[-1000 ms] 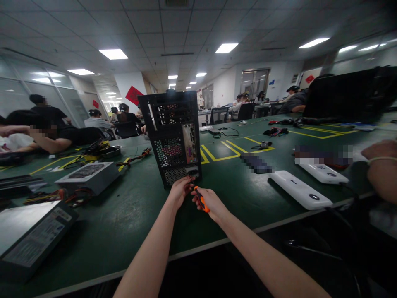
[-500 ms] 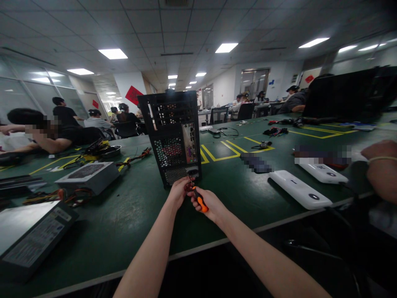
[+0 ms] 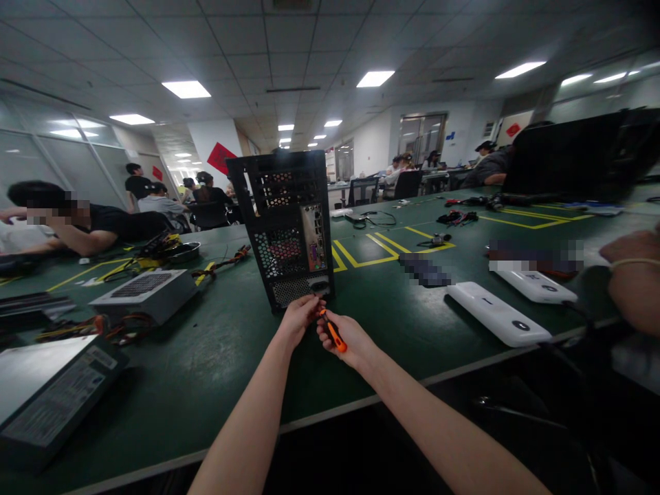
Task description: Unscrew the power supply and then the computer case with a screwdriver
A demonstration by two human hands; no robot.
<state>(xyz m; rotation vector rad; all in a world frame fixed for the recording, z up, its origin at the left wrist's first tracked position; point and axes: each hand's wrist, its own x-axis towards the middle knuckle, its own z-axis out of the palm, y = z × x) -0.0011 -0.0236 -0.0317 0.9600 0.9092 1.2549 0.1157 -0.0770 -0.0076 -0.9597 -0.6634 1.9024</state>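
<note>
A black computer case (image 3: pixel 282 237) stands upright on the green table, its perforated back with the metal port panel (image 3: pixel 312 240) facing me. My right hand (image 3: pixel 346 335) is closed around the orange and black handle of a screwdriver (image 3: pixel 334 331), low in front of the case. The screwdriver's tip points toward my left fingers. Close to the bottom edge of the case, my left hand (image 3: pixel 302 317) is closed in a pinch near that tip. Whatever sits between its fingertips is too small or hidden to make out.
Left on the table (image 3: pixel 206 392) lie a power supply unit (image 3: pixel 149 292), another grey metal box (image 3: pixel 51 392) and loose cables (image 3: pixel 221 265). Two white devices (image 3: pixel 498 315) and a blurred dark object (image 3: pixel 425 269) lie right. Another person's hand (image 3: pixel 634 275) rests at the right edge; people sit behind.
My left fingers have shifted slightly at the screwdriver's tip, and the screwdriver handle has turned a little in my right hand. The case stays in place.
</note>
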